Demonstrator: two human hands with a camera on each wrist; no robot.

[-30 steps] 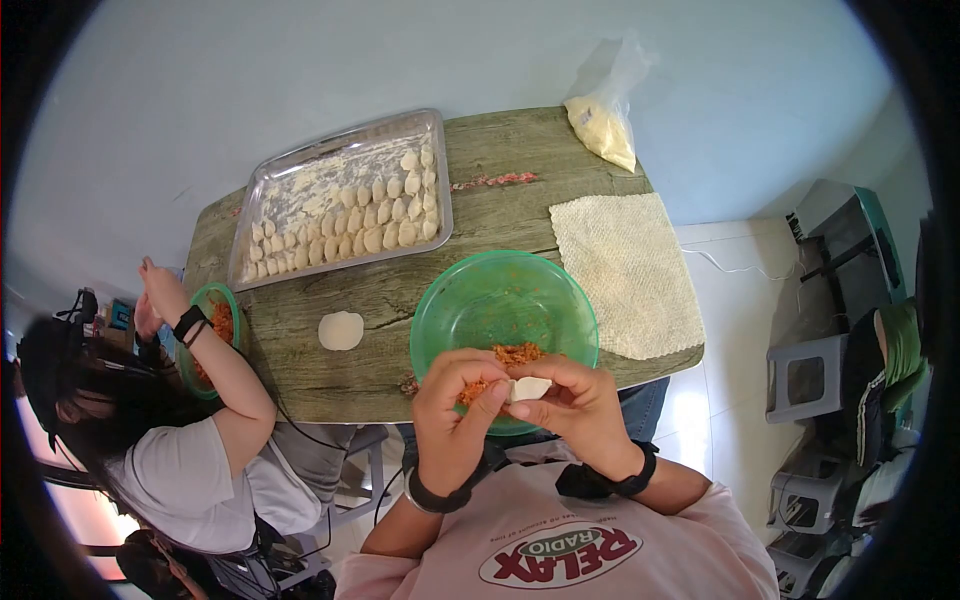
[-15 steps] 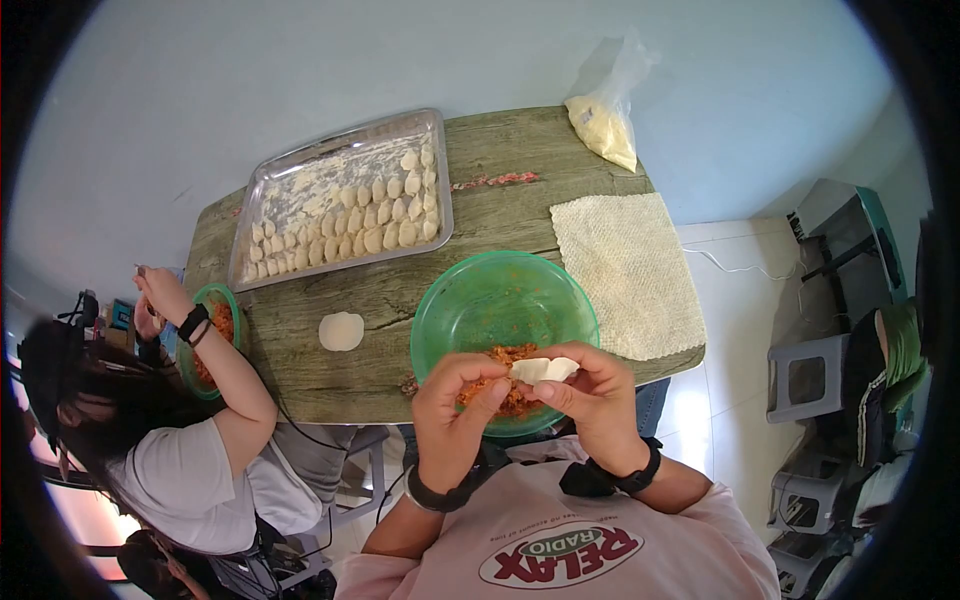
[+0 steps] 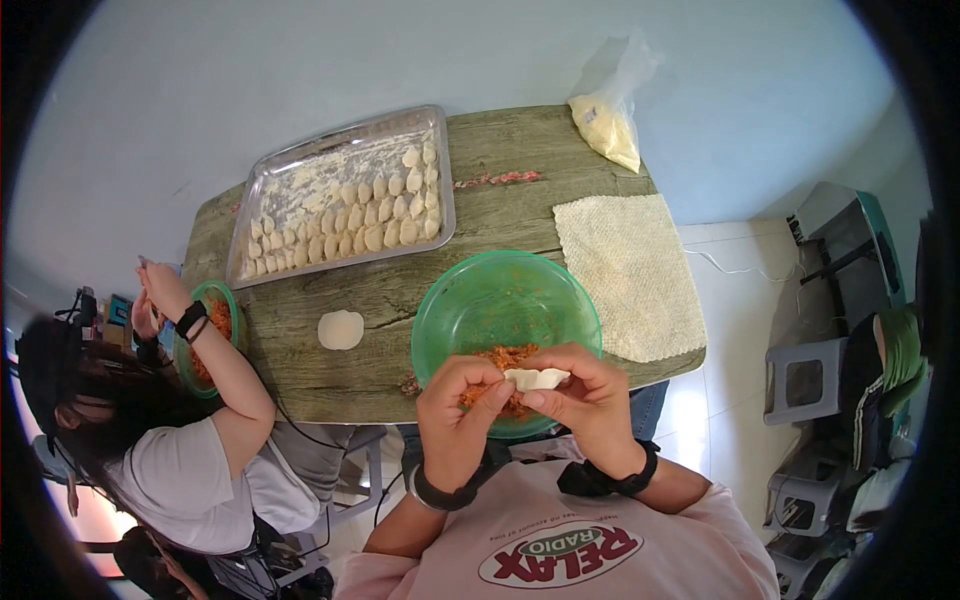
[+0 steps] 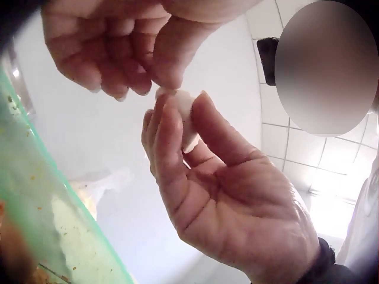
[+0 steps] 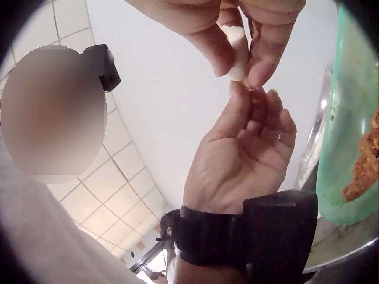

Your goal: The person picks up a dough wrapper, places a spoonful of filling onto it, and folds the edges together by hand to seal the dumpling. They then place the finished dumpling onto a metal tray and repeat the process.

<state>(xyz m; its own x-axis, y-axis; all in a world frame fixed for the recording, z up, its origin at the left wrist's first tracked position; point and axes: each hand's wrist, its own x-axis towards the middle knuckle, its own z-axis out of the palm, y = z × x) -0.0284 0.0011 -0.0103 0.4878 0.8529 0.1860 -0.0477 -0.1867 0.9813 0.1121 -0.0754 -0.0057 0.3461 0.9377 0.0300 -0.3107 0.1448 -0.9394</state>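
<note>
A pale half-moon dumpling (image 3: pixel 537 379) is held between both hands above the green bowl's near side. My right hand (image 3: pixel 595 400) grips it along its length, thumb on one side and fingers on the other, as the left wrist view shows. With thumb and forefinger, my left hand (image 3: pixel 460 412) pinches its left end; its other fingers (image 5: pixel 287 127) are curled loosely. Orange-brown filling (image 3: pixel 505 357) lies in the green bowl (image 3: pixel 440 300) beneath, partly hidden by the hands. A round dough wrapper (image 3: pixel 341 330) rests on the table left of the bowl.
A metal tray (image 3: pixel 447 215) with rows of dumplings and flour stands at the back left. A beige cloth (image 3: pixel 635 275) lies at the right, with a plastic bag (image 3: pixel 608 130) behind it. On the left, another person (image 3: pixel 190 470) works over a smaller green bowl (image 3: pixel 238 318).
The dough between my fingers went from a tilted, partly covered piece to a long fold with a wavy edge. My right hand shifted right, then slightly back left. The left hand stays nearly in place.
</note>
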